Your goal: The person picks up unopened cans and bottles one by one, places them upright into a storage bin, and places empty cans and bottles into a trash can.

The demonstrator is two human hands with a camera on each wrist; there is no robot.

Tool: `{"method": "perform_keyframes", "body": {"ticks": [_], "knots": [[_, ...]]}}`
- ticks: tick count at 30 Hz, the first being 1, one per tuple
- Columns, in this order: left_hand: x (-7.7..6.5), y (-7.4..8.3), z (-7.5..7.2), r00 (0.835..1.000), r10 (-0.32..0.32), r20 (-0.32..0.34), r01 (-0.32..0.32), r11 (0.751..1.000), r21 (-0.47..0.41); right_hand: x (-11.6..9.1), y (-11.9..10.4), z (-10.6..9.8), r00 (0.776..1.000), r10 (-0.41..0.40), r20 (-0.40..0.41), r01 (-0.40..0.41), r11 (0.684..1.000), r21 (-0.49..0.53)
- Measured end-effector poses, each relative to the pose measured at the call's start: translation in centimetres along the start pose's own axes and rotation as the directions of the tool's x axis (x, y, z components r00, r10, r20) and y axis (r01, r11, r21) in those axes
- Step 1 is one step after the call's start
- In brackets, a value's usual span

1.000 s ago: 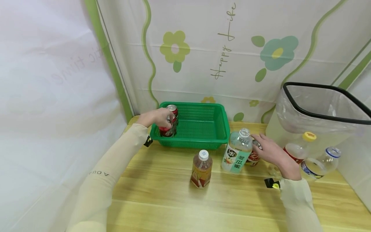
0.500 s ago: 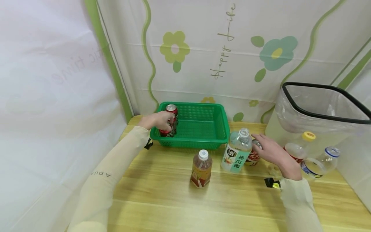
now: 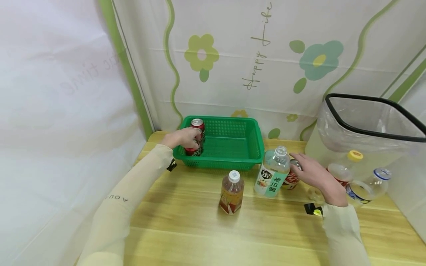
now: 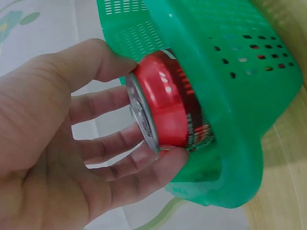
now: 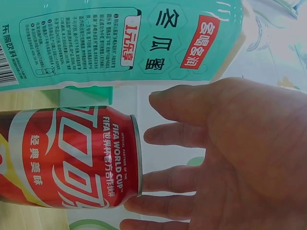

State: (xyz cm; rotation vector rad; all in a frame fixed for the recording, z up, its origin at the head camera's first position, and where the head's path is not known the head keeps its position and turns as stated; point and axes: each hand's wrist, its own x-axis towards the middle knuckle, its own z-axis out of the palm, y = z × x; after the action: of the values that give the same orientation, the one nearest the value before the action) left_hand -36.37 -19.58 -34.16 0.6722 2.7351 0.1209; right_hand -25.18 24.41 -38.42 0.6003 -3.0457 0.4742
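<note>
My left hand (image 3: 182,137) holds the top of a red soda can (image 4: 165,96) at the left end of the green basket (image 3: 223,163). In the left wrist view its thumb and fingers are around the rim, and the can's lower part is hidden by the basket wall. Behind it in the basket stands another red can (image 3: 198,124). My right hand (image 3: 311,171) is at the top of a red cola can (image 5: 76,158) on the table. Its fingers are nearly straight at the rim, with the thumb apart from the can. An uncapped bottle with a pale green label (image 3: 271,177) stands left of that can.
A white-capped bottle of brown drink (image 3: 232,195) stands in front of the basket on the wooden table (image 3: 186,221). Right of my right hand are a yellow-capped bottle (image 3: 354,156) and a blue-ringed clear bottle (image 3: 379,184). A bag-lined bin (image 3: 376,133) stands behind them.
My left hand shifts very slightly on the can in the basket. The right hand stays at the cola can, and the bottles stand where they were.
</note>
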Motion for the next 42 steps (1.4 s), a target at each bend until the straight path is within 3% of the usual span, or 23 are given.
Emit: {"method": "perform_keyframes", "body": {"ticks": [6,12,17,24,33,36,39,42], "knots": [[0.5,0.3,-0.2,1.0,0.017,-0.001,-0.017,0.999,0.033,0.0,0.0,-0.2,1.0,-0.011,-0.01,0.011,1.0,-0.003],[0.6,1.2,-0.7,1.0,-0.011,-0.005,0.011,0.999,0.036,-0.1,-0.1,-0.4,0.999,-0.041,-0.035,0.041,0.999,-0.007],[0.6,2.3,-1.3,0.999,0.044,-0.017,-0.044,0.999,-0.004,-0.7,-0.2,-1.0,0.998,-0.038,-0.051,0.038,0.999,0.001],[0.9,4.5,-2.4,0.985,0.162,-0.06,-0.16,0.986,0.041,-0.9,-0.6,-1.4,0.998,-0.045,-0.054,0.045,0.999,0.002],[0.7,8.2,-3.6,0.935,0.337,-0.111,-0.337,0.941,0.025,-1.5,-1.1,-1.7,0.998,-0.053,-0.047,0.053,0.999,0.008],[0.8,9.5,-3.9,0.902,0.406,-0.149,-0.408,0.913,0.018,-1.8,-1.2,-2.0,0.999,-0.043,-0.028,0.044,0.999,0.016],[1.0,10.9,-4.1,0.856,0.476,-0.201,-0.485,0.875,0.006,-2.0,-1.4,-2.2,0.999,-0.038,-0.016,0.038,0.999,0.023],[1.2,12.1,-4.3,0.822,0.518,-0.235,-0.529,0.849,0.02,-2.3,-1.6,-2.3,0.999,-0.04,-0.011,0.041,0.999,0.025]]}}
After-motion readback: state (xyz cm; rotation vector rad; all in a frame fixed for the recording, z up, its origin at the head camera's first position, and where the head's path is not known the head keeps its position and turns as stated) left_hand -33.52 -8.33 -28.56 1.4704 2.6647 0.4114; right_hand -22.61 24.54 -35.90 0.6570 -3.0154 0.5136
